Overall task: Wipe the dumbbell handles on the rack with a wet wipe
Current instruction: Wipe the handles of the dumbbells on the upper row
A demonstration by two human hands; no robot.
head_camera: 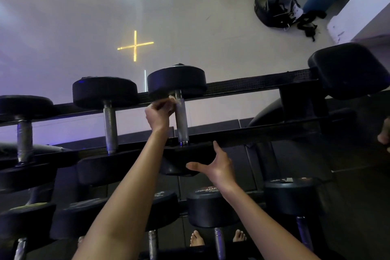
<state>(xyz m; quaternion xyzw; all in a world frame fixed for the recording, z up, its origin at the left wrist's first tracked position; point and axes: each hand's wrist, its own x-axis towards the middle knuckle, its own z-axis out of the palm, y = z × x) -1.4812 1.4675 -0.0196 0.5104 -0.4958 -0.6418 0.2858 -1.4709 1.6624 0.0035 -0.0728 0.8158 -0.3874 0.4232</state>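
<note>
Seen from the head view, the left hand point(160, 112) is bunched round a small white wet wipe point(172, 99), holding it against the top of the knurled handle point(181, 116) of a dumbbell on the upper rack point(263, 84), just under its far head. The right hand point(217, 167) is spread open, fingers resting on the near head point(179, 160) as if to steady it. To my eye the wipe wants wrapping right round the bar, then drawing down its whole length with a twist, since knurling traps grime. Another handle point(109, 124) stands just to the left.
</note>
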